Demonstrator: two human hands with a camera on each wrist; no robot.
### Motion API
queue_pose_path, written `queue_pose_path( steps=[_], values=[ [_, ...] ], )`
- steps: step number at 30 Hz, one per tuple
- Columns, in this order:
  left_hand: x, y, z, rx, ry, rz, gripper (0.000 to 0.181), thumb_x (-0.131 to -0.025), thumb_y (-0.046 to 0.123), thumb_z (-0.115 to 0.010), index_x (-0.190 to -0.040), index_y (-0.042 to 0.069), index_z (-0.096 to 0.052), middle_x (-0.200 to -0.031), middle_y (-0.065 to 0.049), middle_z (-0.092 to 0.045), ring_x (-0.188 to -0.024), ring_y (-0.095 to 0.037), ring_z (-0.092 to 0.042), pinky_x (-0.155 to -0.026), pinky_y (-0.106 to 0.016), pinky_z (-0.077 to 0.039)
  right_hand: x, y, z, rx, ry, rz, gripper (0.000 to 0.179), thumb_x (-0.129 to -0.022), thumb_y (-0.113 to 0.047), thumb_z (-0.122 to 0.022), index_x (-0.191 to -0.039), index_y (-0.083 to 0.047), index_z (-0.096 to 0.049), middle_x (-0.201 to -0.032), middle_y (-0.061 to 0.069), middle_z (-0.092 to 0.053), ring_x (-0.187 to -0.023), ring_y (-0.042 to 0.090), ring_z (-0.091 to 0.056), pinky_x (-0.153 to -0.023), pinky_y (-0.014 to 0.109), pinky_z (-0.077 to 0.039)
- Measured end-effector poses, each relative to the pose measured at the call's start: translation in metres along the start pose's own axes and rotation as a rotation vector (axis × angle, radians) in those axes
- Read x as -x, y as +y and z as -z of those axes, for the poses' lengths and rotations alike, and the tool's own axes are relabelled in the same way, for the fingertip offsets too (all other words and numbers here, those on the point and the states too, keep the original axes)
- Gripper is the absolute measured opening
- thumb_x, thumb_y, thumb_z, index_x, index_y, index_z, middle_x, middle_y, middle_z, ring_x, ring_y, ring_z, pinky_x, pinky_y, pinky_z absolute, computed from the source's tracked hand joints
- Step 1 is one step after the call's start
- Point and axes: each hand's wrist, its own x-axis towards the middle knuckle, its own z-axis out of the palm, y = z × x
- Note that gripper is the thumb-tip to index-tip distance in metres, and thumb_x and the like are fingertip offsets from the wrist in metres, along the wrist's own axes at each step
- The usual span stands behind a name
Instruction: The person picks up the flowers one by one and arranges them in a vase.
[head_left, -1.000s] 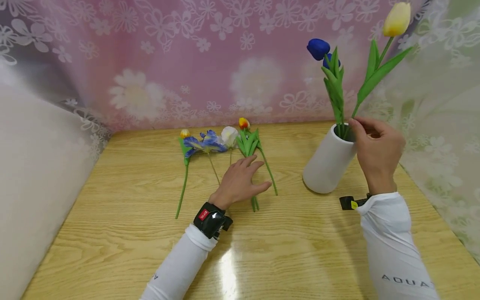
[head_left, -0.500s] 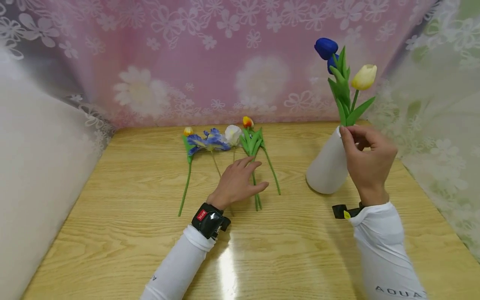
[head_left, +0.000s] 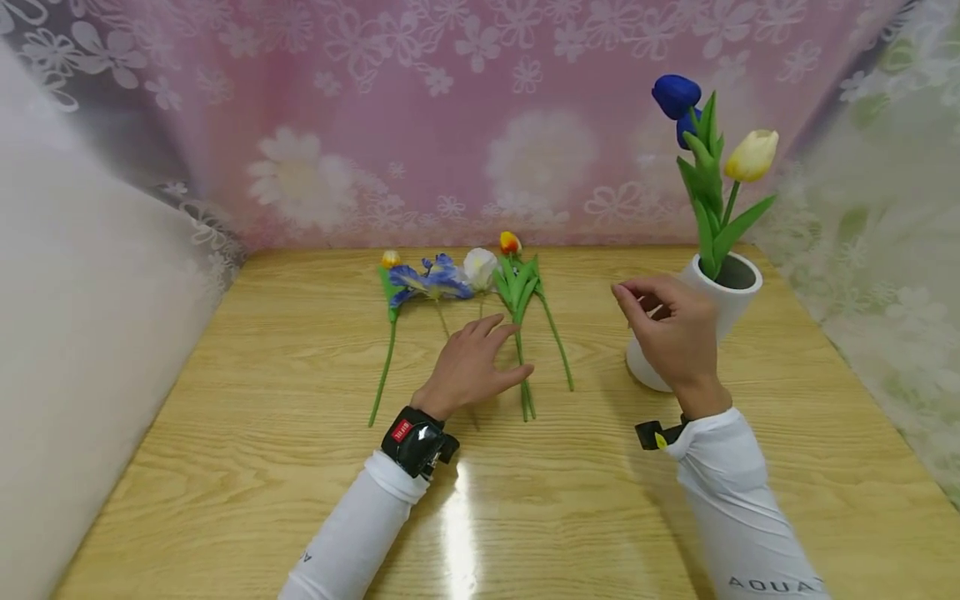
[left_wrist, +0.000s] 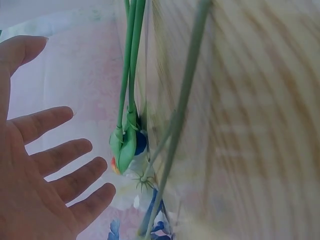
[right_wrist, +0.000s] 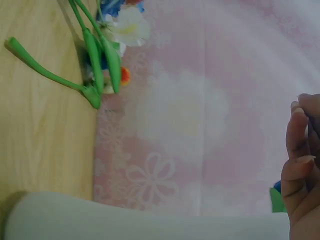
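My right hand (head_left: 669, 337) is in front of the white vase (head_left: 731, 308), its fingers loosely curled with nothing between them. Two blue tulips (head_left: 677, 96) and a cream-yellow tulip (head_left: 752, 156) stand in the vase, leaning against the rim. Over the stems on the table my left hand (head_left: 468, 367) hovers with fingers spread, holding nothing. Beneath and beyond it lie a blue ruffled flower (head_left: 433, 279), a white flower (head_left: 480, 267) and a red-and-yellow tulip (head_left: 510, 242) beside green leaves. In the left wrist view, green stems (left_wrist: 131, 65) pass beside the spread fingers.
A tulip with a small orange-and-white head (head_left: 391, 260) lies leftmost on the wooden table (head_left: 262, 417). Another green stem (head_left: 557, 337) lies right of the bunch. A pink floral curtain (head_left: 420, 150) hangs behind the table, and a pale floral cloth borders the right side.
My right hand lowered the cream-yellow tulip into the vase, let go of it and moved left of the opening. My left hand stays nearly still over the flowers.
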Motion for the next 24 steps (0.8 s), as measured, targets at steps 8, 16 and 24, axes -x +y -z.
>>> queue_pose_path(
  steps=[8, 16, 24],
  values=[
    [0.005, -0.007, 0.003, -0.027, -0.020, 0.039, 0.064, -0.089, 0.057, -0.057, -0.139, 0.017, -0.052, -0.147, -0.010, -0.039, -0.130, -0.031, -0.039, -0.101, -0.051, -0.037, 0.016, 0.017, -0.026, 0.038, -0.158, -0.053, 0.010, -0.084, -0.010, -0.074, -0.091, -0.002, -0.075, -0.079, 0.005, -0.070, -0.059, 0.015, -0.062, -0.055, 0.012, -0.045],
    [0.011, -0.014, 0.003, -0.026, -0.024, 0.061, 0.065, -0.089, 0.058, -0.056, -0.138, 0.016, -0.052, -0.147, -0.011, -0.039, -0.131, -0.031, -0.038, -0.102, -0.051, -0.036, 0.026, 0.019, -0.052, 0.011, -0.394, -0.258, 0.019, -0.091, -0.023, -0.068, -0.100, -0.007, -0.074, -0.082, 0.000, -0.069, -0.062, 0.011, -0.061, -0.049, 0.025, -0.047],
    [0.017, -0.022, 0.007, -0.074, -0.003, 0.095, 0.064, -0.088, 0.059, -0.056, -0.138, 0.018, -0.052, -0.145, -0.011, -0.041, -0.130, -0.031, -0.040, -0.101, -0.051, -0.037, 0.031, 0.021, -0.077, -0.007, -0.491, -0.333, 0.022, -0.093, -0.027, -0.065, -0.102, -0.008, -0.073, -0.082, 0.003, -0.069, -0.065, 0.012, -0.062, -0.056, 0.032, -0.051]
  ],
)
